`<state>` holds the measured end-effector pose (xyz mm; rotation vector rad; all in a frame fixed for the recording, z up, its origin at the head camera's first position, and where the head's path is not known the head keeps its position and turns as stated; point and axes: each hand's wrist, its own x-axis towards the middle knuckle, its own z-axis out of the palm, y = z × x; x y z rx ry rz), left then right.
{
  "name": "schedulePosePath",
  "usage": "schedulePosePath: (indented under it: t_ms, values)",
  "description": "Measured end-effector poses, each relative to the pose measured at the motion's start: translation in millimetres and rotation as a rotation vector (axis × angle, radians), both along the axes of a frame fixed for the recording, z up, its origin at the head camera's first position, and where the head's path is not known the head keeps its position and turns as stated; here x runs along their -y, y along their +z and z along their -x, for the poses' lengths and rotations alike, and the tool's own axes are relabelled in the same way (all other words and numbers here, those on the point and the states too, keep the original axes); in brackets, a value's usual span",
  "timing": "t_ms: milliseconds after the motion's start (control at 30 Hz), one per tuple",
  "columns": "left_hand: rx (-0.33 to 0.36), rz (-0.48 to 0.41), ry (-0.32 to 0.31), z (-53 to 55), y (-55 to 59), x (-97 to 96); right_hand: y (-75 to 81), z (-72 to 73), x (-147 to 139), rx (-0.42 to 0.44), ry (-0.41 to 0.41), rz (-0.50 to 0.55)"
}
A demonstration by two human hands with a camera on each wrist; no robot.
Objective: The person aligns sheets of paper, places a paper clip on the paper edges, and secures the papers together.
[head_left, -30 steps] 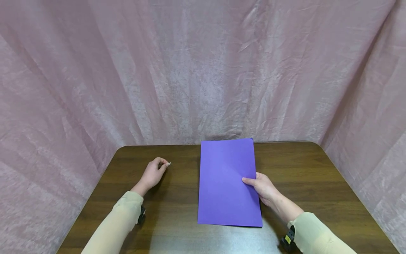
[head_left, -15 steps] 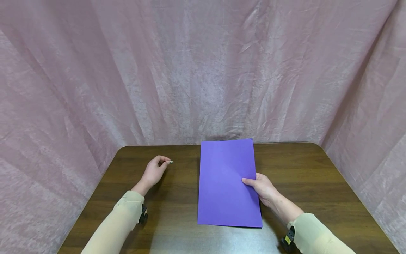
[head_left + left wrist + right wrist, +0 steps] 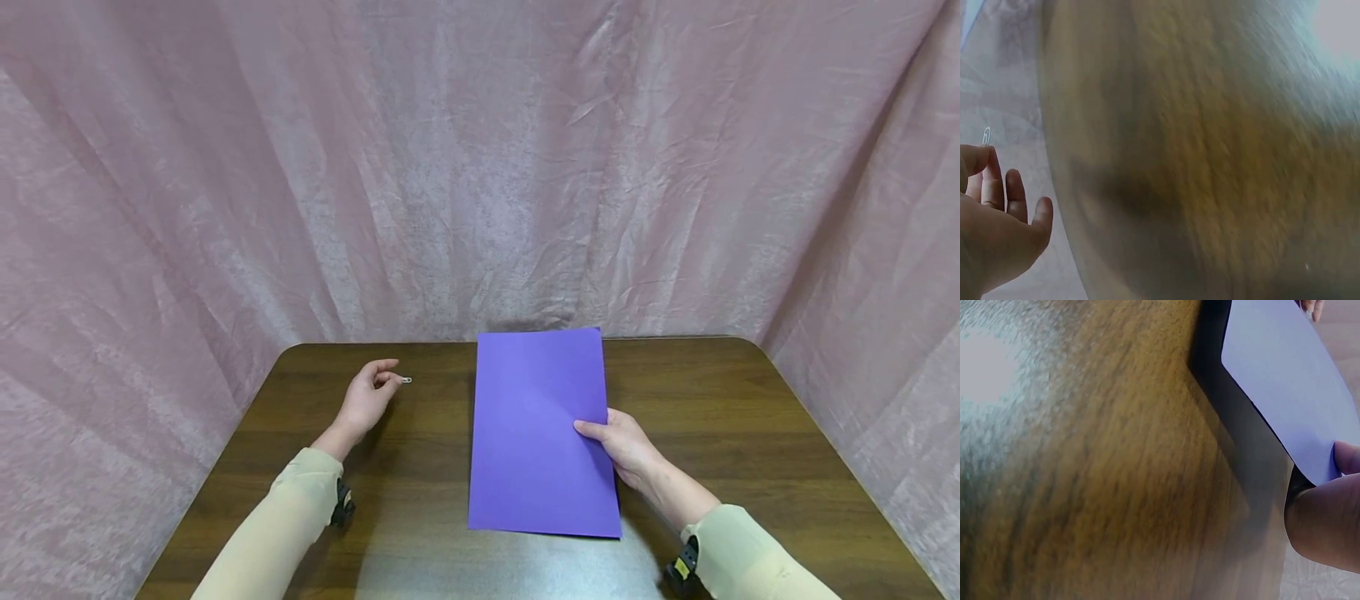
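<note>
Left hand [image 3: 365, 400] is raised a little off the table [image 3: 712, 392] at its far left, thumb and forefinger pinching a small metal clip [image 3: 406, 380] whose free end points right, toward the sheet [image 3: 536, 433]. In the left wrist view the clip [image 3: 986, 135] shows as a thin loop above the fingertips [image 3: 1015, 187], the other fingers standing loosely straight beside it.

Right hand [image 3: 626, 446] holds the purple sheet at its right edge, thumb on top, fingers hidden beneath. The right wrist view shows the sheet [image 3: 1285, 387] lifted clear of the wood there, casting a dark shadow, with the thumb [image 3: 1349, 456] lying on its corner of the edge.

Long axis of the sheet runs away from the person, near edge toward the body and far edge at the back rim of the table against the pink curtain [image 3: 480, 167]. Its left long edge lies to the right of the clip, apart from it, with bare wood between. The far left corner of the sheet is the part nearest the clip, a little farther back than the fingers. The left hand is the nearer one to that edge; the right is on the opposite side, so the clip's path to the sheet is plainly rightward across the table
</note>
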<state>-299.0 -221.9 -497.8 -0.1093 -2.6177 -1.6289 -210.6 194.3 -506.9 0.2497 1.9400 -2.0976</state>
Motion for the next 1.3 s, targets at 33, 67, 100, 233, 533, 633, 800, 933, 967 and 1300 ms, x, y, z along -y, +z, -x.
schedulePosePath:
  t_ms: [33,67,100,233,533,633,800,933,967,1300]
  values:
    - [0.009,-0.017,0.010,0.1,0.9,-0.9,0.3,0.0,0.2,0.001,-0.002,0.003]
    - [0.017,-0.037,0.020,0.2,1.7,-1.8,0.7,0.0,0.3,-0.002,0.002,0.002]
    - [0.028,-0.055,0.029,0.1,3.0,-3.0,1.1,0.1,0.2,-0.005,0.005,0.001]
    - [0.076,-0.123,0.047,-0.7,7.6,-8.5,1.8,0.3,0.8,-0.007,0.011,0.013]
    - [0.127,-0.231,0.043,1.5,13.3,-22.3,1.7,0.9,2.4,-0.020,0.011,0.011]
    - [0.166,-0.265,0.038,2.8,15.4,-26.8,2.3,0.6,2.9,-0.021,0.013,0.007]
    - [0.211,-0.365,0.021,2.5,22.8,-36.5,4.1,0.4,3.8,-0.033,0.023,-0.001]
    - [0.228,-0.393,0.007,1.6,27.5,-41.7,5.3,-0.2,4.2,-0.041,0.032,-0.006]
    - [0.232,-0.397,0.005,1.5,28.2,-42.4,5.5,-0.3,4.3,-0.040,0.034,-0.005]
    - [0.239,-0.400,0.002,4.8,29.9,-46.2,6.9,0.6,4.6,-0.049,0.043,-0.022]
